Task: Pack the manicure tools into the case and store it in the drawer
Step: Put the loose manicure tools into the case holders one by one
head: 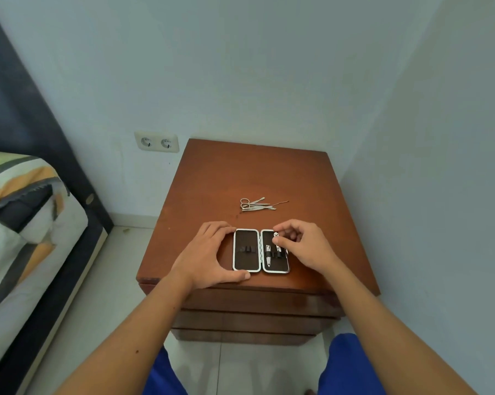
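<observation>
Two clippers sit already in the right half of the open case (pixel 261 250), slid under its elastic loops with their long axes running from the near edge to the far edge, parallel to the hinge. The left half shows only its loops, no tool in them. The case lies flat near the front edge of the counter (pixel 226 178), hinge pointing away from the person.

The left hand (pixel 209 256) is spread over the left flank of the case, fingers at its far corner and thumb at its near corner, steadying it without closing on it. The right hand (pixel 303 245) has thumb and forefinger pinched together on the head of the second clipper (pixel 277 242) at the far end of the right half, apparently seating it.

The loose tools (pixel 256 205), scissors and several thin implements in a small fan, lie farther back on the counter, straight beyond the case and well apart from both hands. Their long axes run left to right, crosswise to the slots, so each will likely need a quarter turn before it slides in. The right hand looks slightly nearer to them and freer to reach. The drawers (pixel 254 312) below the counter look shut.
</observation>
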{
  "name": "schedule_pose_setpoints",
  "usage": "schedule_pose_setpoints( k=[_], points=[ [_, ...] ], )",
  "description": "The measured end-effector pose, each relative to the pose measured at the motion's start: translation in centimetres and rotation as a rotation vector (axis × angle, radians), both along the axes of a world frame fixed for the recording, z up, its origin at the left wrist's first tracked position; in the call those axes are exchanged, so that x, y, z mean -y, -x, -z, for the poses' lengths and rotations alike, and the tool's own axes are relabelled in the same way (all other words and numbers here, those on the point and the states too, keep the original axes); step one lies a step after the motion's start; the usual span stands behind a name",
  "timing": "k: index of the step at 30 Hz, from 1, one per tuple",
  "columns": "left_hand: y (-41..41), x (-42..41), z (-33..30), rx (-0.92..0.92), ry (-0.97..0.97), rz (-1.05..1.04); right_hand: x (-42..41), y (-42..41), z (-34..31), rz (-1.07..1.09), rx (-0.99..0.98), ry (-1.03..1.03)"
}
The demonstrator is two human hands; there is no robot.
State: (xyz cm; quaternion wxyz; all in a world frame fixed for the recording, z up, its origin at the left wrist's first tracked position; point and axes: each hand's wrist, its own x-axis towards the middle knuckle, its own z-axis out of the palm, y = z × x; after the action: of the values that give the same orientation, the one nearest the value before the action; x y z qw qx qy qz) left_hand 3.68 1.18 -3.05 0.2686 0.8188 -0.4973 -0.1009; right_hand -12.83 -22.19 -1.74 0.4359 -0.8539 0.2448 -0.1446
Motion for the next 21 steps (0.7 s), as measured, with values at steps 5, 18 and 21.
schedule_pose_setpoints(
  k=[5, 18, 21],
  points=[
    [0.0, 0.0, 0.0, -0.005, 0.0, 0.0, 0.0, 1.0, -0.4, -0.032, -0.063, 0.105],
    [0.0, 0.0, 0.1, 0.04, -0.014, 0.023, -0.2, 3.5, -1.3, -0.201, -0.188, 0.308],
    [0.3, 0.2, -0.1, 0.08, -0.023, 0.049, -0.4, 3.9, -1.1, -0.211, -0.195, 0.275]
  ],
)
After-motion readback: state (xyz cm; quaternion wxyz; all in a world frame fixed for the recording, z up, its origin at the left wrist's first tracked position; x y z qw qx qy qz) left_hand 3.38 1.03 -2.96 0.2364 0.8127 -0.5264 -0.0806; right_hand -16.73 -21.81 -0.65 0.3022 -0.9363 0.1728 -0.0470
